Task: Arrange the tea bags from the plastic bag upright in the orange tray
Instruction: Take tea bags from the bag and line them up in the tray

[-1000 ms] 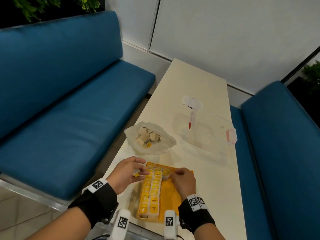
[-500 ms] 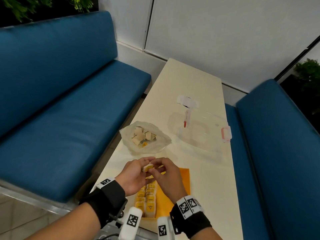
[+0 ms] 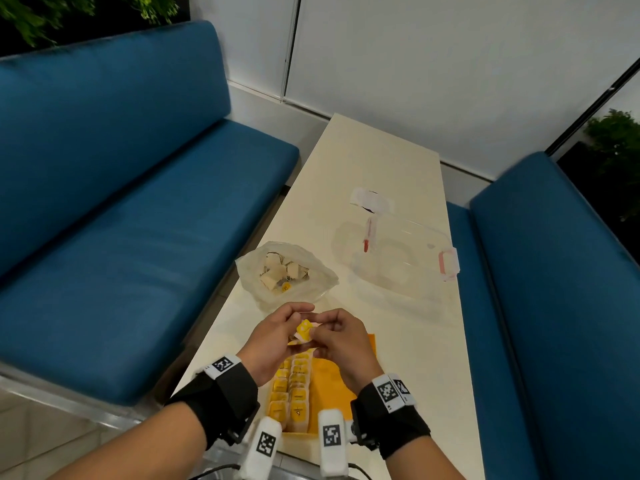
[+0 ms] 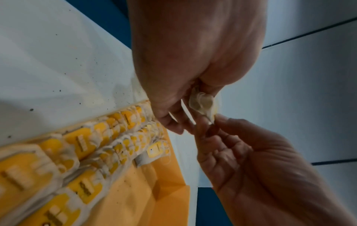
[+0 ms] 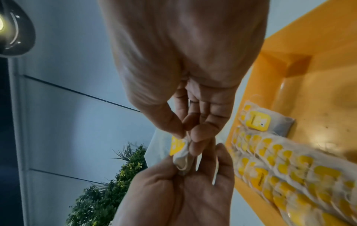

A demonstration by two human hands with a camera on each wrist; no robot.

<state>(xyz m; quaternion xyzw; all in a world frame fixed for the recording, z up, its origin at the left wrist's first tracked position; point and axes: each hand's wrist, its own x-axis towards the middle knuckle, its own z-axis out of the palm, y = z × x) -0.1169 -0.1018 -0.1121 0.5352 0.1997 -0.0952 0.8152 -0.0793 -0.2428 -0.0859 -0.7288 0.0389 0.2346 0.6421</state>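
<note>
Both hands meet above the far end of the orange tray (image 3: 367, 344). My left hand (image 3: 277, 336) and my right hand (image 3: 337, 336) pinch one white tea bag with a yellow tag (image 3: 304, 330) between them. The right wrist view shows the same tea bag (image 5: 182, 154) pinched by thumb and fingers of both hands; in the left wrist view the tea bag (image 4: 201, 104) is crumpled between the fingertips. Two rows of upright tea bags (image 3: 292, 393) fill the tray's left side. The clear plastic bag (image 3: 285, 271) with several more tea bags lies beyond the hands.
A clear plastic lid with pink clips (image 3: 401, 258) and a small white wrapper (image 3: 370, 200) lie further up the cream table (image 3: 374, 157). Blue benches (image 3: 138, 202) flank the table on both sides. The tray's right half (image 5: 309, 94) is bare orange floor.
My hands rose from the tray's far end and came together. The right hand left the row of bags and now pinches the tea bag held by the left.
</note>
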